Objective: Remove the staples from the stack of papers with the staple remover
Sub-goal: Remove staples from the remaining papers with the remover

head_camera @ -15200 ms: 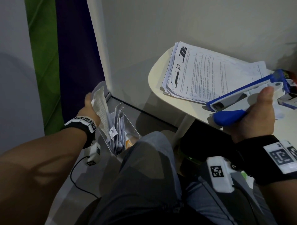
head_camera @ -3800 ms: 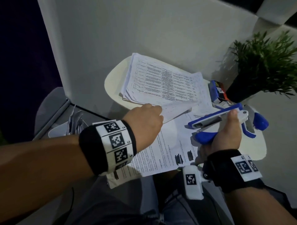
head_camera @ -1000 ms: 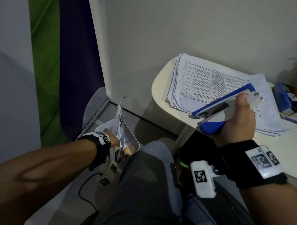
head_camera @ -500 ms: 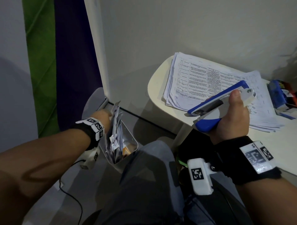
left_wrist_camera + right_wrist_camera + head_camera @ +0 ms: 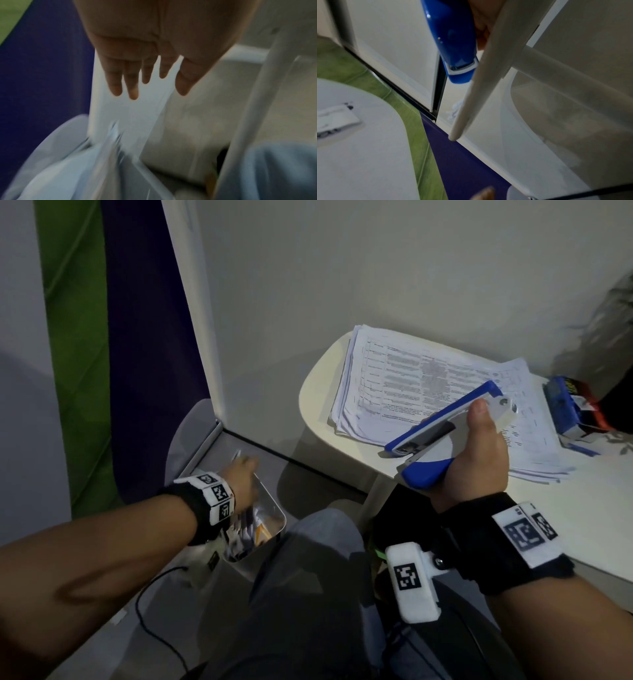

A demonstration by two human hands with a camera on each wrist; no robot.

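My right hand (image 5: 476,446) grips the blue and white staple remover (image 5: 442,419) above the near edge of the small white table (image 5: 325,422), its nose pointing left. The wrist view shows the remover's blue underside (image 5: 453,40) beside the table edge. The stack of printed papers (image 5: 411,381) lies on the table just beyond the tool. My left hand (image 5: 241,481) hovers over the white bin (image 5: 270,542) on the floor. Its fingers (image 5: 116,81) are straight, spread and hold nothing. Loose sheets (image 5: 245,534) stand inside the bin, blurred in the left wrist view (image 5: 68,169).
A blue and red staple box (image 5: 568,405) sits at the table's right side by a dark plant pot. A white partition wall (image 5: 308,302) stands behind the table and bin. My knee (image 5: 318,559) is between bin and table leg (image 5: 556,65). A cable (image 5: 147,611) runs on the floor.
My left hand has come up out of the bin and let go of the sheets, which stay inside. The right hand still holds the staple remover in about the same place.
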